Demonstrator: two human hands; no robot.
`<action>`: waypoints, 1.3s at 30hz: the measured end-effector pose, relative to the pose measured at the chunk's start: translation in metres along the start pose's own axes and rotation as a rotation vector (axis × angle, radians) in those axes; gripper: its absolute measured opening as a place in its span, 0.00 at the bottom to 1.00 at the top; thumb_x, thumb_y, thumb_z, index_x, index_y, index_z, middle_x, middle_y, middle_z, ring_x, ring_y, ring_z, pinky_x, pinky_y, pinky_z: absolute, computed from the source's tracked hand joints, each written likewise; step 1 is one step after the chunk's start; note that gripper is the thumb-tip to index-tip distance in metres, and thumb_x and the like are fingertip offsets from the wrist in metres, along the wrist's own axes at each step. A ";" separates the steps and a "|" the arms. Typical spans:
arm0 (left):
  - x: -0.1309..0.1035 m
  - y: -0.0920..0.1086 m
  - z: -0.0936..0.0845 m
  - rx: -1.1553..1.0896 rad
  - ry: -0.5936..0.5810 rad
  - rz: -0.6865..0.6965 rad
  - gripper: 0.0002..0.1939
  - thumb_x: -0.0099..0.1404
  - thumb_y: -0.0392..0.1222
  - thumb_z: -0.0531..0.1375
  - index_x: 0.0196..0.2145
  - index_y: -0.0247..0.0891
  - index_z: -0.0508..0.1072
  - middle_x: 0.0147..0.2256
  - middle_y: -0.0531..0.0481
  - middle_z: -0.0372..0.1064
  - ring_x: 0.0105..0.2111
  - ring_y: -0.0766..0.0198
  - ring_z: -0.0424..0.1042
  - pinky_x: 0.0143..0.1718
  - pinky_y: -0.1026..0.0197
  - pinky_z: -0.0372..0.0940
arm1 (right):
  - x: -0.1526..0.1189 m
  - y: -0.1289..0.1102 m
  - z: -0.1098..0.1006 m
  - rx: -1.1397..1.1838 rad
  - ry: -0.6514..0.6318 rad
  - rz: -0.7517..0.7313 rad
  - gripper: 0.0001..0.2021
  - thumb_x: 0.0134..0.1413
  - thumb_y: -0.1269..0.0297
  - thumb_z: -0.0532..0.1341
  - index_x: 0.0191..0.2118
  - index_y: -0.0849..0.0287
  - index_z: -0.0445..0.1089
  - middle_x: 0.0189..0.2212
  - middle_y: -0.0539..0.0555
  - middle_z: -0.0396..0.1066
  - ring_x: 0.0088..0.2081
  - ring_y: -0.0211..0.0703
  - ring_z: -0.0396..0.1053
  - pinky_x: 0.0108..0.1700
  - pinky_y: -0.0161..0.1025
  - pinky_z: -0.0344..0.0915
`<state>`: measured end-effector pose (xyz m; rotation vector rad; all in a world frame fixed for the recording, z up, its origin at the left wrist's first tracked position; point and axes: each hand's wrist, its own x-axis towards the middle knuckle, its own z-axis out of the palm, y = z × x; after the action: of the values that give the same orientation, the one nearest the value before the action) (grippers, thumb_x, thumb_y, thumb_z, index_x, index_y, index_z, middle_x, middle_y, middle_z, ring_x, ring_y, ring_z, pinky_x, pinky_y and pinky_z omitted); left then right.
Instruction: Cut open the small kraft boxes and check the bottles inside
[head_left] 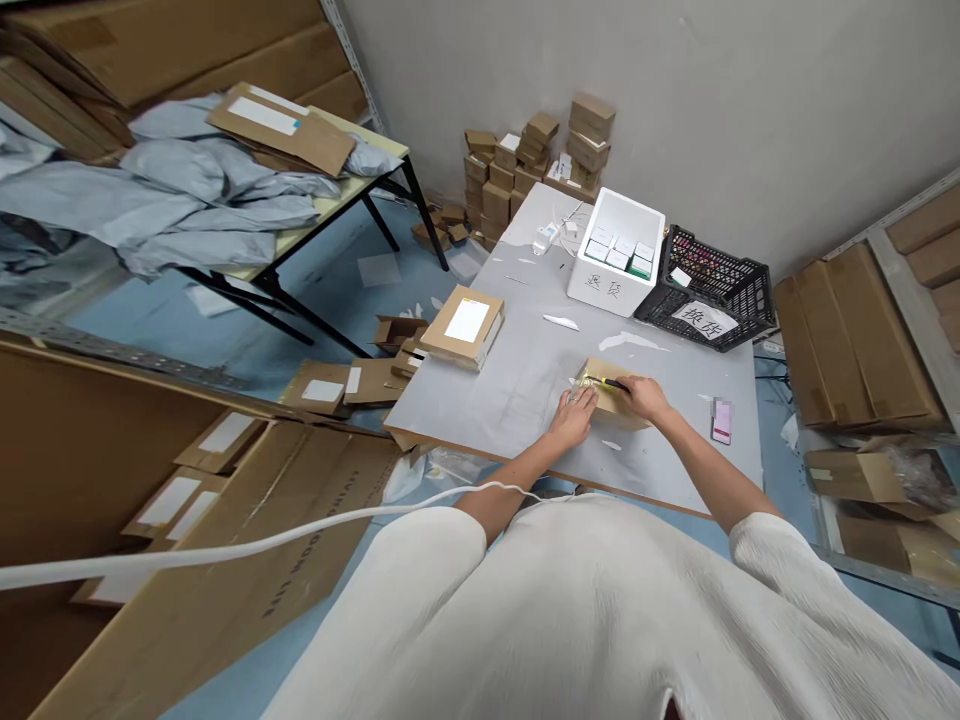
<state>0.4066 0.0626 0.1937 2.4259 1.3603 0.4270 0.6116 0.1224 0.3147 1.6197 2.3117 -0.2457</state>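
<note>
A small cardboard box (624, 408) lies near the front edge of the grey table (517, 400). My left hand (576, 414) grips its left end, with a ring on one finger. In my right hand (643, 396) is a yellow and black utility knife (611, 383), its fingers wrapped round the handle. The knife points left across the top of the box, close to my left fingers. Exactly how far the blade reaches is too small to tell.
A flat labelled carton (465, 326) sits at the table's left. Behind stand a white foam box (607, 285) with small boxes inside and a black plastic crate (739, 320). A phone (721, 420) lies to the right. A white cable (300, 543) crosses in front of me.
</note>
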 end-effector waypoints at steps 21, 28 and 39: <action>0.002 0.004 0.002 0.018 -0.019 0.016 0.43 0.66 0.32 0.57 0.78 0.40 0.57 0.77 0.36 0.55 0.78 0.46 0.52 0.75 0.37 0.48 | 0.002 0.014 -0.008 -0.085 -0.062 -0.021 0.19 0.79 0.58 0.52 0.60 0.53 0.79 0.53 0.62 0.83 0.51 0.53 0.79 0.51 0.42 0.65; 0.005 0.013 0.001 0.028 -0.004 -0.010 0.42 0.69 0.34 0.57 0.79 0.43 0.56 0.77 0.36 0.56 0.77 0.44 0.55 0.74 0.37 0.49 | -0.007 0.036 -0.006 -0.083 -0.063 -0.001 0.19 0.78 0.59 0.53 0.57 0.54 0.81 0.53 0.64 0.83 0.51 0.55 0.79 0.51 0.45 0.65; 0.031 0.038 0.005 0.078 0.006 -0.118 0.31 0.77 0.39 0.52 0.75 0.43 0.63 0.68 0.33 0.67 0.68 0.41 0.64 0.66 0.38 0.56 | -0.045 0.093 0.006 -0.043 -0.106 0.085 0.18 0.76 0.66 0.53 0.54 0.54 0.82 0.51 0.65 0.83 0.52 0.56 0.78 0.52 0.47 0.60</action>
<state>0.4527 0.0698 0.2080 2.3908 1.5402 0.3586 0.7141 0.1128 0.3284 1.6386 2.1503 -0.2538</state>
